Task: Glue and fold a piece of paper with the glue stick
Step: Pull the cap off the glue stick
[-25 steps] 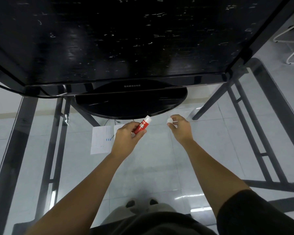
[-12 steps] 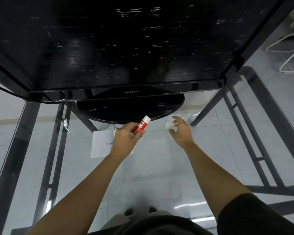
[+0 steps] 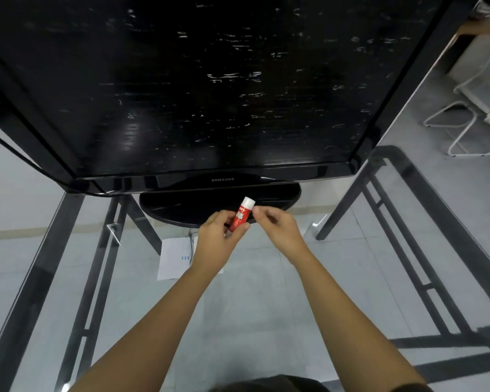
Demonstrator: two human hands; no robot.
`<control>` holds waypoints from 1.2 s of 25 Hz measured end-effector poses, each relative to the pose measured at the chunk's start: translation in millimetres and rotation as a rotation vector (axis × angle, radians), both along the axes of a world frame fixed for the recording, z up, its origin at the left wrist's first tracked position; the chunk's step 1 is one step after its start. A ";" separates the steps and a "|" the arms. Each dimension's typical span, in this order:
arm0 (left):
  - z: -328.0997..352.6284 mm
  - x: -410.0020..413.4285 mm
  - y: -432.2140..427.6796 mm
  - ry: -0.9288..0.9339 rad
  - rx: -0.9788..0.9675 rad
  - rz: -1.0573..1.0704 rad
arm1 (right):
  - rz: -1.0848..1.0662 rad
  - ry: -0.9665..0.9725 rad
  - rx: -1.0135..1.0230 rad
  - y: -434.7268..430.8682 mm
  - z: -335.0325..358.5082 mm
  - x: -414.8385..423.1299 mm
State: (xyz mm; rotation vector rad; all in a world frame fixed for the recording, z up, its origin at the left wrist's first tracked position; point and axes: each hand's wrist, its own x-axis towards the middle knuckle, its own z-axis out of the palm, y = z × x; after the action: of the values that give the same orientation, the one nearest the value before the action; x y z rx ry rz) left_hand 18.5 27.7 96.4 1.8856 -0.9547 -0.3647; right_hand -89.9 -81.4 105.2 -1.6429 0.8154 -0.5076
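Note:
My left hand (image 3: 219, 236) grips a red glue stick (image 3: 239, 219), tilted with its white end (image 3: 248, 203) pointing up and away from me. My right hand (image 3: 277, 224) is just right of it, thumb and forefinger pinched against the side of that white cap end. A white sheet of paper (image 3: 173, 258) with a small blue mark lies flat on the glass table (image 3: 252, 292) below and left of my hands; my left wrist hides its right part.
A large black Samsung monitor (image 3: 210, 89) fills the upper view, and its oval base (image 3: 181, 209) stands right behind my hands. The table's black frame bars (image 3: 34, 278) run along both sides. White chair legs (image 3: 464, 131) stand on the floor at the far right.
My right hand, which held the white cap apart to the right, has moved left to the glue stick's tip. The cap now sits at the stick's end. The view has shifted slightly.

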 end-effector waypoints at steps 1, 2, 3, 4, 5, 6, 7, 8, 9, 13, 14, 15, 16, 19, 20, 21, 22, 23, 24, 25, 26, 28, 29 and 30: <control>1.8 -1.7 1.0 -0.021 -0.003 -0.005 | 0.014 -0.032 0.016 3.1 4.2 1.1; 3.4 -3.8 2.9 -0.044 -0.004 -0.012 | 0.017 -0.047 0.023 6.5 8.2 1.5; 4.6 -6.0 5.1 -0.061 -0.005 -0.021 | 0.005 -0.051 0.025 9.1 10.9 1.7; 5.1 -8.2 7.4 -0.057 -0.010 -0.028 | -0.013 -0.055 0.029 11.1 12.7 1.5; 5.5 -10.4 10.8 -0.023 -0.019 -0.030 | -0.034 -0.063 0.034 12.9 14.1 0.6; 5.7 -12.5 14.9 0.040 -0.032 -0.023 | -0.054 -0.070 0.037 14.7 15.7 -0.7; 6.1 -14.4 19.1 0.111 -0.050 -0.011 | -0.073 -0.073 0.038 16.5 18.0 -2.0; 6.3 -16.2 22.7 0.176 -0.074 0.001 | -0.088 -0.073 0.041 19.0 20.6 -3.2; 6.2 -18.2 26.0 0.223 -0.099 0.014 | -0.095 -0.075 0.051 21.6 22.7 -4.4; 9.6 -29.5 33.2 0.281 -0.241 0.067 | -0.097 -0.138 0.170 39.3 24.8 -6.9; 9.9 -32.3 34.5 0.274 -0.266 0.071 | -0.104 -0.145 0.181 43.3 24.8 -6.4; 9.6 -34.3 35.7 0.285 -0.283 0.072 | -0.111 -0.148 0.182 46.0 25.1 -5.7; 9.0 -35.1 37.4 0.323 -0.301 0.067 | -0.115 -0.149 0.181 47.2 25.7 -5.3; 7.2 -30.2 41.9 0.525 -0.362 -0.009 | -0.102 -0.163 0.187 46.8 28.4 -6.7; 7.1 -28.4 42.6 0.583 -0.374 -0.038 | -0.098 -0.165 0.180 46.6 29.1 -7.9; 7.1 -27.0 42.6 0.613 -0.373 -0.055 | -0.096 -0.166 0.169 46.7 29.5 -8.7; 6.3 -25.7 42.4 0.620 -0.367 -0.062 | -0.101 -0.162 0.155 47.4 29.7 -9.0; 5.6 -24.5 41.7 0.616 -0.354 -0.059 | -0.114 -0.153 0.140 48.1 29.8 -8.9; 5.4 -24.5 41.0 0.601 -0.338 -0.040 | -0.133 -0.137 0.125 48.6 29.5 -8.2; 5.8 -25.8 40.2 0.566 -0.321 -0.015 | -0.150 -0.123 0.117 49.0 29.0 -7.2; 5.0 -27.3 39.5 0.483 -0.292 0.020 | -0.162 -0.111 0.117 49.8 28.1 -6.3; 3.6 -31.6 36.7 0.096 -0.213 0.111 | -0.175 -0.090 0.139 52.3 26.6 -4.2; 2.5 -34.3 35.6 -0.063 -0.203 0.140 | -0.181 -0.083 0.154 53.3 26.1 -3.4; 0.5 -36.1 35.6 -0.103 -0.213 0.150 | -0.188 -0.083 0.167 53.9 26.2 -2.9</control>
State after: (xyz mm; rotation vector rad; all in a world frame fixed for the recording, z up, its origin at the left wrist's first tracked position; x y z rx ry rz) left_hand -17.6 63.4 97.0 1.7802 -0.8763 -0.0736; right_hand -92.7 -27.5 131.4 -1.3906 0.9301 -0.6178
